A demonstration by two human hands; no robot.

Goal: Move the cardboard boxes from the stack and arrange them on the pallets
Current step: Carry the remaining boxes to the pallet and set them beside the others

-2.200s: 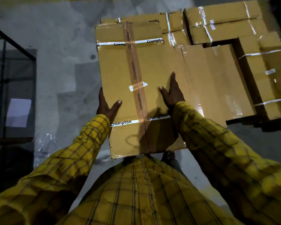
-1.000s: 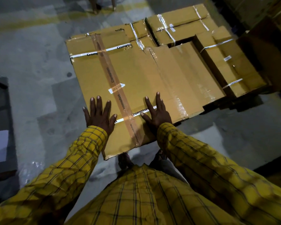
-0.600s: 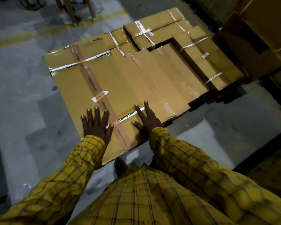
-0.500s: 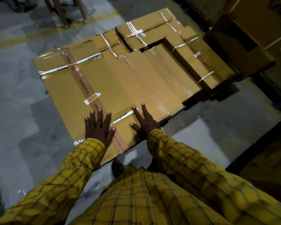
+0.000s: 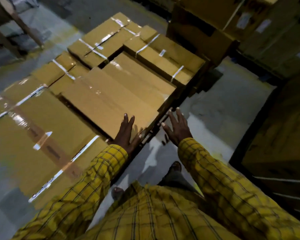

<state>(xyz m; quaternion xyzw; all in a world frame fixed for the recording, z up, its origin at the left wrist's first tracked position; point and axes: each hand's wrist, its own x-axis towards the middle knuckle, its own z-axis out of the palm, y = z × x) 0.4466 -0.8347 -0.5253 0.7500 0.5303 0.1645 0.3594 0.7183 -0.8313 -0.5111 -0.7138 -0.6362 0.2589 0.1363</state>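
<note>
The long taped cardboard box (image 5: 42, 129) lies flat at the left, beside several other boxes (image 5: 121, 89) laid side by side on a low pallet (image 5: 164, 116). My left hand (image 5: 126, 134) hovers with straight fingers over the near corner of the neighbouring box. My right hand (image 5: 177, 129) is spread open in the air past the pallet's near edge, holding nothing. Both sleeves are yellow plaid.
A stack of large cardboard boxes (image 5: 215, 23) rises at the back right. Another dark box or pallet (image 5: 275, 144) stands at the right. Grey concrete floor (image 5: 215, 104) lies between them. Wooden legs (image 5: 21, 26) stand at the far left.
Both hands have come off the long taped box, which now lies on the pallet. The view has swung right; my right hand has moved out past the pallet edge.
</note>
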